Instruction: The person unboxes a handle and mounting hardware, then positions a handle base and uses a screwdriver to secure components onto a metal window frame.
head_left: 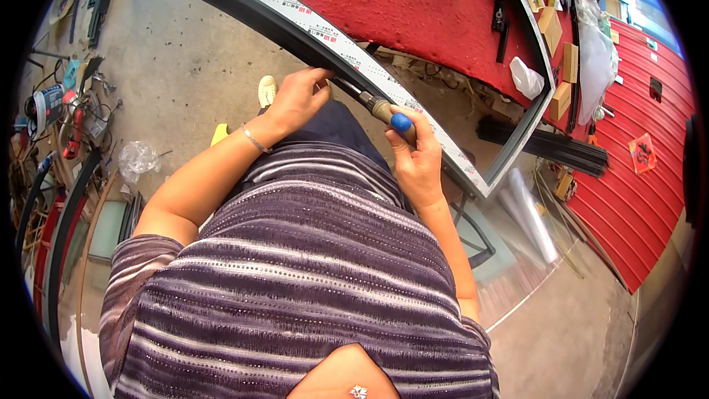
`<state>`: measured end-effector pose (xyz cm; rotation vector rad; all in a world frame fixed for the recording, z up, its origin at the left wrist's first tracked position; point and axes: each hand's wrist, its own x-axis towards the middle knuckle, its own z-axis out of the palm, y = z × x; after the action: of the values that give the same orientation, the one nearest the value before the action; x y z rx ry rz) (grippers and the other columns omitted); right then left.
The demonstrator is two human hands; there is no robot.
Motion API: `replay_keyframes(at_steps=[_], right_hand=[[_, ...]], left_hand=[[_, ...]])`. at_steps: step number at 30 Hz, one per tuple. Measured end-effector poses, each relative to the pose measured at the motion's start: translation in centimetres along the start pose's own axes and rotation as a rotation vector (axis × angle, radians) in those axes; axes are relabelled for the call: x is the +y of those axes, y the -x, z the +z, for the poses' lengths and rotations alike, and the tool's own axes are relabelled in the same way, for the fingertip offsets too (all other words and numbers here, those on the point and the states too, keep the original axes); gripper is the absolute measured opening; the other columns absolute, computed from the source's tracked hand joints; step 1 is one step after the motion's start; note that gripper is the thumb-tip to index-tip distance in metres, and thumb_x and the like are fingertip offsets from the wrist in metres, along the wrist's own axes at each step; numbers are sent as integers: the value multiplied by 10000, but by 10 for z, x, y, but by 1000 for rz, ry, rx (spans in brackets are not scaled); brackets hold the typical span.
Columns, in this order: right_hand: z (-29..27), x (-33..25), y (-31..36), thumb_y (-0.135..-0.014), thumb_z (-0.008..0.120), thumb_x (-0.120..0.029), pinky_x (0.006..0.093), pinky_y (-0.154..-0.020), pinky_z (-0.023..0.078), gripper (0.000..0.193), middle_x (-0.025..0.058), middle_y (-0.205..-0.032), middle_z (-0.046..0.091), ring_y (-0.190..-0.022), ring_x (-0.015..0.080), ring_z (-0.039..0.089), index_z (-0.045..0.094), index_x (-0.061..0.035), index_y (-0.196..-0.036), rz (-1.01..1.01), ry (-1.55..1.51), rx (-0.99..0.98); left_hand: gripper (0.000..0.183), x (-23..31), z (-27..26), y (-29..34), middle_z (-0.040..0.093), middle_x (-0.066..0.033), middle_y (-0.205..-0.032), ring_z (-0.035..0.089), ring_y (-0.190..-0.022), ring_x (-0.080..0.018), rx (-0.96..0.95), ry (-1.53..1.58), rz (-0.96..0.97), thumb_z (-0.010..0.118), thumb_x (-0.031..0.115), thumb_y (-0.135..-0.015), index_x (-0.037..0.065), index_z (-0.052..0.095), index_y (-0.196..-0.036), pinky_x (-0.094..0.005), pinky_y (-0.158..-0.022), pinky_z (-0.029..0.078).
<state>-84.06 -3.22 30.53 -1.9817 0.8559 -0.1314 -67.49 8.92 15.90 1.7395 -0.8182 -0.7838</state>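
My right hand (419, 159) is wrapped round the handle of a screwdriver (382, 109) with a tan grip and a blue end. Its thin shaft points up and left against the dark side of a long metal frame (310, 22) covered with printed white film. My left hand (299, 97) is beside the shaft's tip at the frame, its fingers curled together. Whatever those fingers pinch is too small or hidden to make out. The frame's near edge runs slantwise just in front of me, its corner to the right of my right hand.
A red-covered table (413, 7) bears the frame. Small cardboard boxes (561, 100) and a crumpled white wrapper (526, 77) lie at the right. Black strips (550, 149) jut out below the frame's corner. Tools and cables (74, 114) crowd the left, near a clear plastic bag (138, 160).
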Motion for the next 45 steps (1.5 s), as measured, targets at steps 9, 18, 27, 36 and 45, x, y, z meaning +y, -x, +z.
replay_keyframes(at_steps=[9, 18, 27, 36, 45], right_hand=[[3, -7, 2, -884, 663, -71, 307, -749, 503, 266, 128, -1032, 661, -905, 231, 642, 601, -38, -1141, -102, 58, 5], [8, -5, 1, -733, 664, 11, 379, -708, 462, 380, 87, -898, 638, -767, 278, 583, 625, -71, -1102, -321, 247, -19], [6, -4, 2, -697, 660, 14, 354, -654, 408, 457, 42, -860, 625, -731, 229, 547, 631, -98, -1140, -509, 441, -56], [2, -4, -6, -697, 638, 18, 353, -659, 414, 445, 48, -859, 630, -731, 234, 549, 637, -90, -1129, -522, 431, -65], [-2, -12, -29, -725, 652, 10, 356, -665, 422, 363, 52, -814, 618, -732, 256, 557, 638, -85, -1075, -444, 356, -132]], left_hand=[[303, -1, 5, 4, 668, -144, -914, 676, -775, -243, 58, 3, 113, 628, -6, -796, 17, 645, -1098, -321, -682, 544], [348, -7, 10, 18, 655, -145, -967, 662, -872, -246, 36, 18, 83, 620, -4, -822, 3, 618, -1171, -317, -699, 543], [395, -3, 8, 21, 635, -169, -920, 639, -825, -303, -31, 67, 45, 621, 6, -817, 2, 573, -1208, -360, -739, 520], [384, -3, 10, 19, 628, -162, -901, 629, -801, -301, 17, 56, 99, 629, 4, -809, -19, 570, -1187, -361, -720, 514], [277, -1, 5, 16, 640, -169, -901, 636, -801, -290, 106, 49, 32, 615, 22, -823, -13, 623, -1097, -360, -727, 510]])
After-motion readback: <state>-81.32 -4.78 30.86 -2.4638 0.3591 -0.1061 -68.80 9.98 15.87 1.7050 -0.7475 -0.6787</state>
